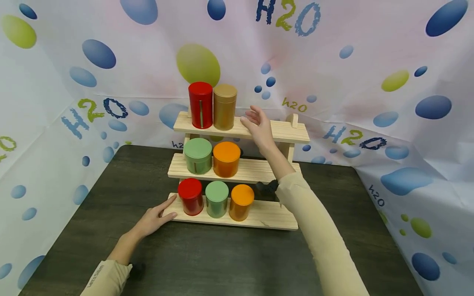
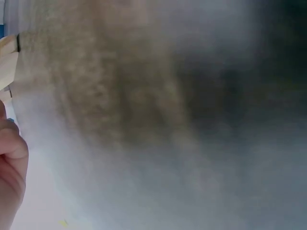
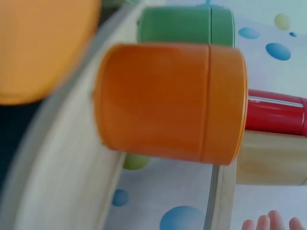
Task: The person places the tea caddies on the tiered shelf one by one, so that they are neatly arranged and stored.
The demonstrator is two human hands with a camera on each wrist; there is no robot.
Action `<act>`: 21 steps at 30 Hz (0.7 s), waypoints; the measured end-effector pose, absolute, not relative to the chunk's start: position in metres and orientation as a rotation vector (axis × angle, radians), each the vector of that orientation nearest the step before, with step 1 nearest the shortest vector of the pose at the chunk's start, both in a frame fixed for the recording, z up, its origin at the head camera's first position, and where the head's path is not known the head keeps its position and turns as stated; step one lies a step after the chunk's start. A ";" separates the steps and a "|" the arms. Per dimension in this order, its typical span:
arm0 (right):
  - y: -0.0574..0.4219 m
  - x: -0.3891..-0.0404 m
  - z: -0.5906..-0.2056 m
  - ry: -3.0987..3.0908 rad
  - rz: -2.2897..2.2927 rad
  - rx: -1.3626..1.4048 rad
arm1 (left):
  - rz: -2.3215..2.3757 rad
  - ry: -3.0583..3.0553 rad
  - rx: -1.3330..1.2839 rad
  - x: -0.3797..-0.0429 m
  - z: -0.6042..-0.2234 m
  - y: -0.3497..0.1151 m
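My left hand (image 1: 154, 220) rests its thumb and forefinger at the left end of the bottom board of a three-tier wooden shelf (image 1: 275, 213). Beside the fingers stands a small red canister (image 1: 191, 197). At the top tier my right hand (image 1: 259, 127) is raised, fingers spread and holding nothing, just right of a tall gold canister (image 1: 225, 107). Left of that one is a tall red canister (image 1: 201, 106). In the right wrist view, fingertips (image 3: 276, 221) show below the gold canister (image 3: 268, 158). The left wrist view is mostly blurred, with part of the hand (image 2: 12, 163) at its edge.
On the middle tier stand a wide green canister (image 1: 198, 156) and a wide orange canister (image 1: 226, 159). The bottom tier also bears a small green canister (image 1: 217, 199) and a small orange canister (image 1: 241, 202). A dark table (image 1: 207, 263) lies beneath; a patterned curtain (image 1: 352, 90) hangs behind.
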State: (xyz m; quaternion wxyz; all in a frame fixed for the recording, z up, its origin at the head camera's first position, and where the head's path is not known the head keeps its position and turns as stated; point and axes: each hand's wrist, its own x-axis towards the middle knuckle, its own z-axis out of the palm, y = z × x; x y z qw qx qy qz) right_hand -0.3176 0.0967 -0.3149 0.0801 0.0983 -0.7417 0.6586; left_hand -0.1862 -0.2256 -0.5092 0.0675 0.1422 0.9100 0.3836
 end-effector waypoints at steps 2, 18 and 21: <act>0.104 -0.309 -0.319 -2.196 2.006 0.287 | 1.111 2.775 0.418 -0.186 -0.509 -0.227; 0.197 -0.220 -0.387 -2.322 1.767 0.239 | 0.501 3.085 0.341 -0.166 -0.488 -0.234; 0.215 -0.205 -0.405 -2.416 1.607 0.191 | 0.406 3.174 0.304 -0.161 -0.483 -0.245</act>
